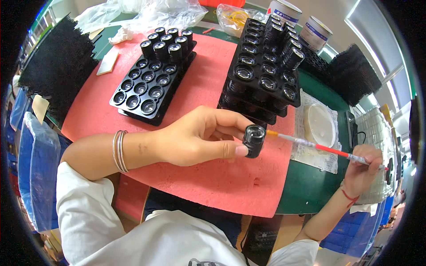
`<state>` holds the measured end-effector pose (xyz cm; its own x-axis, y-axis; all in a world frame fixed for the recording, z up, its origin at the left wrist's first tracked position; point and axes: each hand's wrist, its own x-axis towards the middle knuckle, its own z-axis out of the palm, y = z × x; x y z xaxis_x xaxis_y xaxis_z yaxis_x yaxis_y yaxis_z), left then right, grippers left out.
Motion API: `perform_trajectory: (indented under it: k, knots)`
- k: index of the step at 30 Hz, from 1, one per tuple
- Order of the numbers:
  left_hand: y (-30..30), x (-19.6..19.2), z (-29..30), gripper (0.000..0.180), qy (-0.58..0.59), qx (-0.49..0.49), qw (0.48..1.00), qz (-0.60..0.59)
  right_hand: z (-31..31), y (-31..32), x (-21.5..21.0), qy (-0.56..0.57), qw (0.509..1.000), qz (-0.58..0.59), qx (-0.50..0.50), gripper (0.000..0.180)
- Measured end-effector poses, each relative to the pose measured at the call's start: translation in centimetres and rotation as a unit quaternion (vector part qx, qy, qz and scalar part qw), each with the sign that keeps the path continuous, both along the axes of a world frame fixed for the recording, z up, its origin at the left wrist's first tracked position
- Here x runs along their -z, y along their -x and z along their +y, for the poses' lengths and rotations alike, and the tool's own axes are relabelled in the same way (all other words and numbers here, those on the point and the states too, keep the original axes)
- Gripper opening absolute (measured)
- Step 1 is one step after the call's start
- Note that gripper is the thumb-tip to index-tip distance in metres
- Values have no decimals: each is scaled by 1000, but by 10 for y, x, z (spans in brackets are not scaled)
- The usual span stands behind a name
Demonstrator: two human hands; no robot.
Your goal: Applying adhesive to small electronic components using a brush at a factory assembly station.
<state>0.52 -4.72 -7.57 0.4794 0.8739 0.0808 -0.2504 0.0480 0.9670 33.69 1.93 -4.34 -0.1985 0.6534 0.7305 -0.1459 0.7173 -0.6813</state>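
My left hand (195, 137) pinches a small black lens barrel (254, 145) between thumb and fingers, its glass end facing up, above the pink foam mat (222, 188). At the right, my right hand (363, 170) grips a thin brush (330, 149) with a red and clear handle. The brush's orange-brown tip points left and is right beside the upper rim of the lens barrel; whether they touch I cannot tell. Beyond my left hand lies a black tray (153, 118) of round lens pieces, with several lens barrels (160, 50) upright in its far rows.
A taller stack of black trays (259, 103) with lens barrels stands at the back right. Beside it are a shallow white dish (320, 125) on paper and two white cans (315, 33). Black bristly blocks (57, 66) stand at the left; clear plastic bags (164, 15) lie behind.
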Motion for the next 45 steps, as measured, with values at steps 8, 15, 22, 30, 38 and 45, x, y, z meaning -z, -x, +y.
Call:
perform_trajectory:
  k: [8, 15, 22, 30, 38, 45]
  knots:
    - [36, -49, 5, 31, -404, -317, 783, 351, 3, -22, -12, 130, 951, 246, -133, 27]
    - [89, -54, 13, 30, -275, -437, 629, 582, 2, -22, -10, 122, 950, 261, -117, 25]
    - [90, -44, 19, 27, -201, -371, 660, 622, 0, -18, -11, 112, 958, 235, -118, 25]
    - [81, -49, 20, 29, -191, -371, 622, 663, 3, -22, -11, 117, 953, 242, -140, 24]
    - [75, -60, 2, 29, -237, -434, 595, 633, 4, -24, -15, 133, 940, 276, -147, 26]
    - [-3, -85, 11, 19, -377, -352, 659, 548, 9, -36, -20, 110, 925, 340, 126, 34]
